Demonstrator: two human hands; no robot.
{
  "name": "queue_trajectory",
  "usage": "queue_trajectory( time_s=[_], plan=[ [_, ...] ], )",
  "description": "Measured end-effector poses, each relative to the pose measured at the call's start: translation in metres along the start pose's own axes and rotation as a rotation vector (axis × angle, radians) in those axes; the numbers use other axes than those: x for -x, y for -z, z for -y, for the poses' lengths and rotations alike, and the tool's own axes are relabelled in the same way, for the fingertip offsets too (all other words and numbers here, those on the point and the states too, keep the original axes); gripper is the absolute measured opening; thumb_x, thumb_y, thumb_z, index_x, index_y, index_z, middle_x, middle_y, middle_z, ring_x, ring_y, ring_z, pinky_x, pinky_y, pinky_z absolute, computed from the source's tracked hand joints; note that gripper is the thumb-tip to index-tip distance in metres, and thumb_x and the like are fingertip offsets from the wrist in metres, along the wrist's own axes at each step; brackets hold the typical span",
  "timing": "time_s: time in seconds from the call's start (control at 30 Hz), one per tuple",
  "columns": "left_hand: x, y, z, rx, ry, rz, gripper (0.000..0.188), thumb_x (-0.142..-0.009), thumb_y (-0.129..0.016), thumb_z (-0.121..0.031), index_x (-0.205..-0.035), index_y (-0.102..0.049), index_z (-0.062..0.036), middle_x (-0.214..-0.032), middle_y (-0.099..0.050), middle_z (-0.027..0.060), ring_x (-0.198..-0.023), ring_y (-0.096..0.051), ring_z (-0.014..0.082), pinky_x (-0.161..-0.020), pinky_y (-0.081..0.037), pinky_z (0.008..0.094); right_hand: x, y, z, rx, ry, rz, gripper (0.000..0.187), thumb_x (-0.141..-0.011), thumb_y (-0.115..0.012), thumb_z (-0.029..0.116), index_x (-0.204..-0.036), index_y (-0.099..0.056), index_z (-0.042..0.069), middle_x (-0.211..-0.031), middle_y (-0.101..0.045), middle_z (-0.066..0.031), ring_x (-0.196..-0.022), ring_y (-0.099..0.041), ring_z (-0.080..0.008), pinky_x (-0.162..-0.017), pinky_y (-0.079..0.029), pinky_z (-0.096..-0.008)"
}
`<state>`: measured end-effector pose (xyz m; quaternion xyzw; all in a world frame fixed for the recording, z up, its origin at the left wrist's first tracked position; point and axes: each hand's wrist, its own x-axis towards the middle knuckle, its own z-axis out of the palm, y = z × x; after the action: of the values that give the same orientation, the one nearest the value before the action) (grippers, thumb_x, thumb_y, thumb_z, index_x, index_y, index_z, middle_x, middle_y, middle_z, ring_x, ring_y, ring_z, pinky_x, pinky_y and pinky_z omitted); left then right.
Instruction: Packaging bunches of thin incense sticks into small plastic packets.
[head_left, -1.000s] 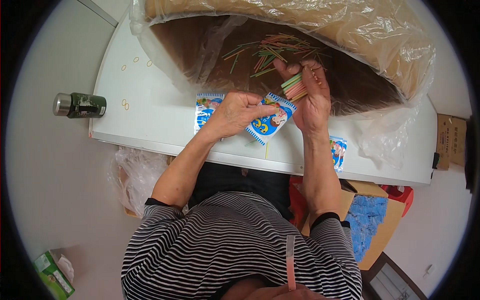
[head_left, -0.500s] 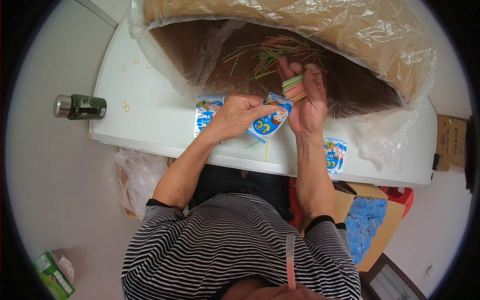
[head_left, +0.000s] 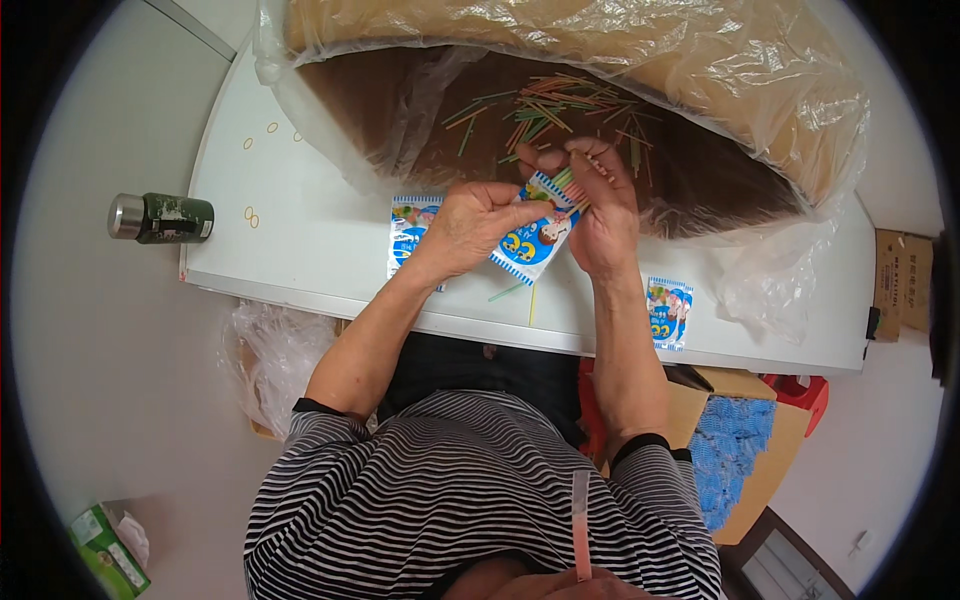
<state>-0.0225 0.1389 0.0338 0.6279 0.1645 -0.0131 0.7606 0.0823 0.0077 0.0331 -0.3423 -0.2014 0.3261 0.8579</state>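
Note:
My left hand (head_left: 472,230) pinches a small blue-and-white printed packet (head_left: 528,252), thumb on its front. In my right hand (head_left: 608,225) is a bundle of thin pink, green and yellow sticks (head_left: 570,186), its lower ends at the packet's upper edge. Whether the sticks are inside the packet's mouth I cannot tell. Loose sticks of the same kind (head_left: 565,100) lie scattered beyond my hands in a large plastic-lined box (head_left: 400,110). More packets (head_left: 408,235) lie on the table beside my left wrist, and another small pile of packets (head_left: 668,312) is right of my right forearm.
The white table (head_left: 300,230) holds a green flask (head_left: 170,217) at its left edge and several rubber bands (head_left: 250,214). A few stray sticks (head_left: 532,305) lie near the front edge. An open carton with blue contents (head_left: 735,450) stands below right; clear plastic (head_left: 270,350) hangs below left.
My right hand has moved left and tilted, bringing the bundle of sticks against the packet's upper edge. The left hand and packet have barely shifted.

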Motion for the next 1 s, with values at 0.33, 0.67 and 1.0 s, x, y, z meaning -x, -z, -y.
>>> queue_trajectory(
  time_s=[0.33,0.67,1.0],
  plan=[
    [-0.085,-0.007,0.014,0.251,-0.230,-0.161,0.015,-0.090,-0.071,-0.019,-0.096,-0.072,-0.0049,-0.086,-0.070,0.0000,-0.075,-0.061,0.0046,-0.068,-0.047,0.0215,-0.057,0.016,0.014,0.677,-0.103,-0.179,0.029,-0.101,-0.050,0.025,-0.115,-0.062,0.003,-0.113,-0.067,-0.0054,-0.103,-0.055,-0.0102,-0.093,-0.043,-0.0268],
    [-0.094,0.005,0.006,0.467,-0.428,-0.223,0.015,-0.093,-0.067,-0.014,-0.102,-0.071,-0.0034,-0.093,-0.072,0.0007,-0.080,-0.061,0.0034,-0.070,-0.048,0.0200,-0.051,0.042,0.008,0.952,0.198,-0.094,0.021,-0.092,-0.068,0.013,-0.108,-0.066,0.001,-0.098,-0.068,-0.0029,-0.086,-0.059,-0.0067,-0.078,-0.047,-0.0222],
    [-0.053,0.001,-0.005,0.214,-0.458,-0.118,0.023,-0.087,-0.072,-0.007,-0.109,-0.068,-0.0017,-0.101,-0.071,0.0052,-0.092,-0.064,0.0087,-0.082,-0.051,0.0243,-0.023,0.016,0.014,0.783,0.103,-0.142,0.011,-0.089,-0.073,0.011,-0.096,-0.073,0.003,-0.080,-0.065,0.0042,-0.070,-0.051,-0.0015,-0.061,-0.039,-0.0173]
  ],
)
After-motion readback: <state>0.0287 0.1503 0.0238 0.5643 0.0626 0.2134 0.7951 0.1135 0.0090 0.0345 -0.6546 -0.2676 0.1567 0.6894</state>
